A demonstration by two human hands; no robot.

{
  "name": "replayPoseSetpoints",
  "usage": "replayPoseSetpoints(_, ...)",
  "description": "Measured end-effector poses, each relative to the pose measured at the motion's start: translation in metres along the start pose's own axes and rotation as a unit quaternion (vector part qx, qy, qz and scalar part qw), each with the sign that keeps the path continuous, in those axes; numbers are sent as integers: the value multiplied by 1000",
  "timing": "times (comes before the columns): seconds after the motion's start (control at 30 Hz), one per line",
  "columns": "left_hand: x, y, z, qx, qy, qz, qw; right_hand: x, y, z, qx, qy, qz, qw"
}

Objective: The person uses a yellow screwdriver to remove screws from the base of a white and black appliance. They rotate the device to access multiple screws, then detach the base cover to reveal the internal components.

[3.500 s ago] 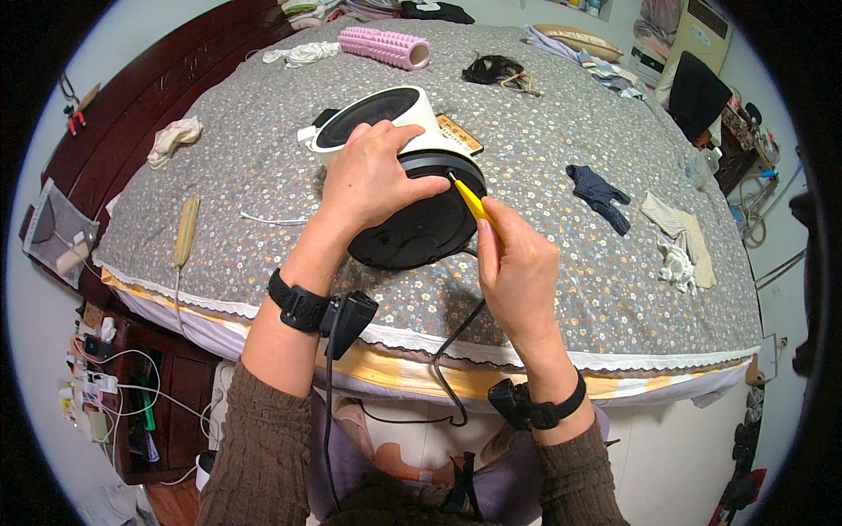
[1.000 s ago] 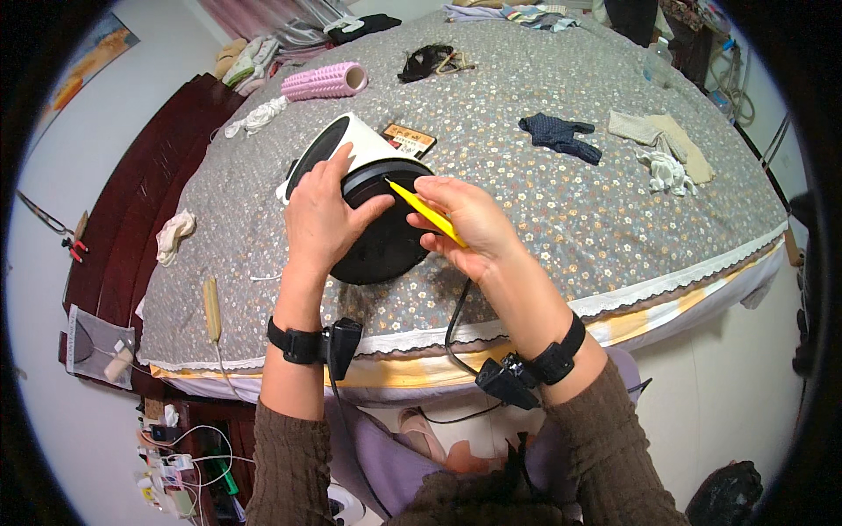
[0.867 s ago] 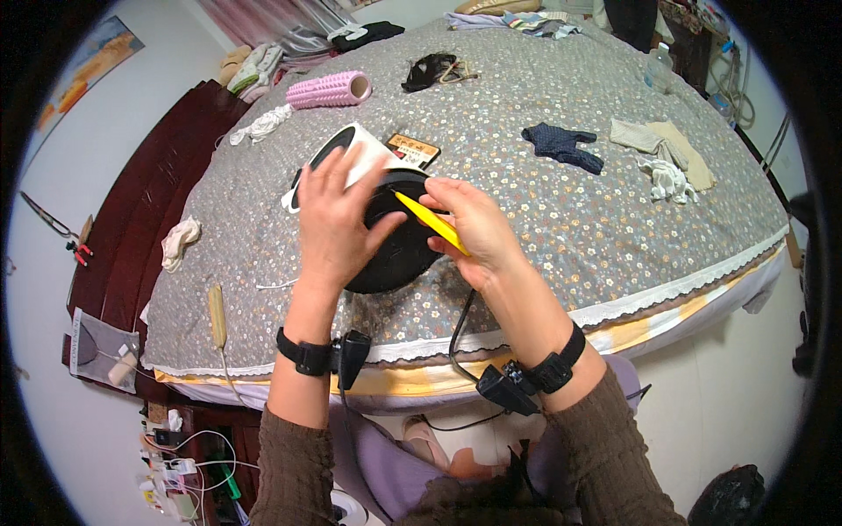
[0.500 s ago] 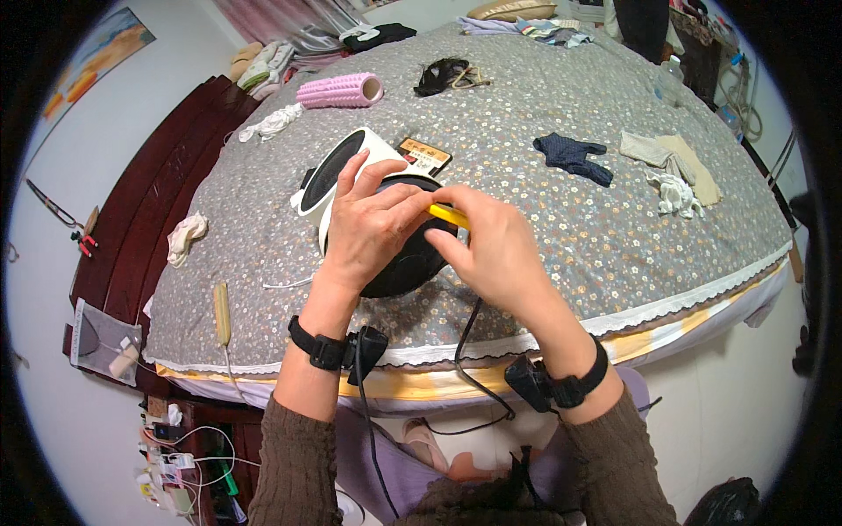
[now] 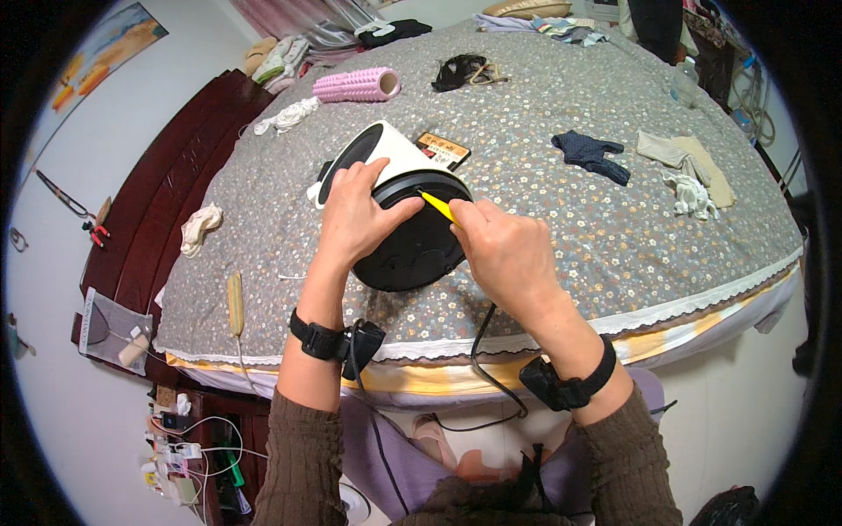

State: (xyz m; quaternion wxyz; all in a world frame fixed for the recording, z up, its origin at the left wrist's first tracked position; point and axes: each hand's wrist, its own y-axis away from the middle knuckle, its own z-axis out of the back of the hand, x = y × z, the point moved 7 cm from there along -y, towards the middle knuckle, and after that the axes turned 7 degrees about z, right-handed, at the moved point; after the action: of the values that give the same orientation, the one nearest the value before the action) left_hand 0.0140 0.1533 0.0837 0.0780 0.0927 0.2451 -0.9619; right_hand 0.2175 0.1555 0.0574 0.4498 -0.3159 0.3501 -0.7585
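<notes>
The right hand [image 5: 509, 254] is pinching a slim yellow tool [image 5: 436, 205], narrow grip, with the tip pointing in near the rim of a round black base [image 5: 408, 254]. Can't quite tell if it's actually touching. That base is the bottom of a white device [image 5: 405, 151] that's lying on its side on the bed [image 5: 544, 298], near the front edge. The left hand [image 5: 361, 215] is holding the device, thumb on the base, fingers over the side. A patterned flat box [image 5: 445, 147] is lying just behind it, and a pink roller [image 5: 351, 85] is resting farther back.
</notes>
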Motion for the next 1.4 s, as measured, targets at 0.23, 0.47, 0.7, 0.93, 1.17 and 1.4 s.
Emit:
replayPoseSetpoints(0.23,-14,-2,-1,-17,-11,-35,999,-3,7,-5,43,-14,-72,996)
replayPoseSetpoints(0.47,-15,3,-3,-37,-25,-48,998,-8,15,-12,-40,-188,-188,963)
replayPoseSetpoints(0.7,-15,7,-3,-45,-38,-41,997,-23,44,-53,-24,-723,-521,453)
replayPoseSetpoints(0.93,-17,9,-3,-41,-25,-30,998,-25,23,-22,9,-416,-304,857)
replayPoseSetpoints(1.17,-23,10,-4,-35,-28,-24,999,-2,11,2,-19,-80,-64,995)
replayPoseSetpoints(1.4,-22,11,-5,-54,-36,-37,997,-29,13,-11,-59,-218,-176,958)
